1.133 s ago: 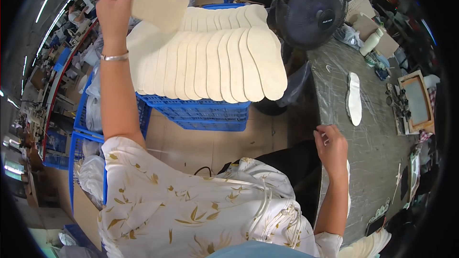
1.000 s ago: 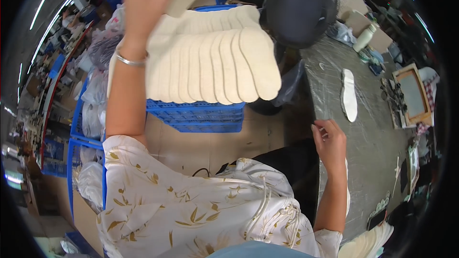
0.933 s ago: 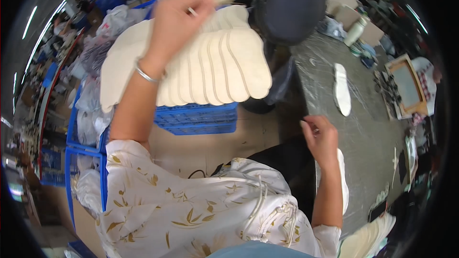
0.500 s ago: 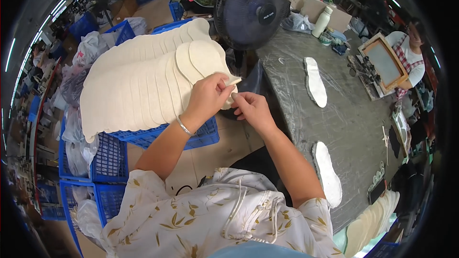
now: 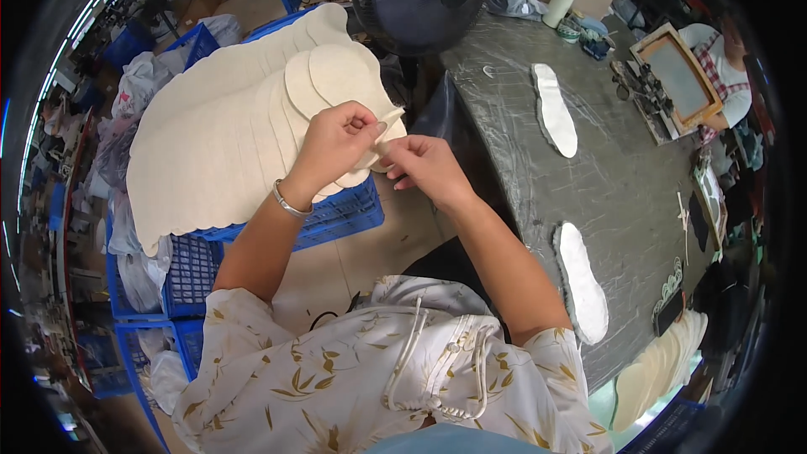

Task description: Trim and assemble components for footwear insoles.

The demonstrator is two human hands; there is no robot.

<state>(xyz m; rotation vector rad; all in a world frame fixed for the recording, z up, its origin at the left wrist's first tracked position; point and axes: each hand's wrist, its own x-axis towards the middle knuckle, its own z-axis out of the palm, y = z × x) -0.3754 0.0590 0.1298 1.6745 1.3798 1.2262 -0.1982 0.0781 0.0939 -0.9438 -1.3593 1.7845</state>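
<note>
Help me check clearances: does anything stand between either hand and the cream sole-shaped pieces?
Nothing visible does: the left hand and right hand are at the right end of the cream pieces; the fan stands beyond.

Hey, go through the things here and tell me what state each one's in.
Left hand: pinching a cream insole
Right hand: fingers bent, at the same insole
Insole rows: overlapping, fanned out
Blue crate: partly covered by the rows
White insoles: flat, apart
Bottle: upright, capped
Fan: spinning or still, cannot tell
</note>
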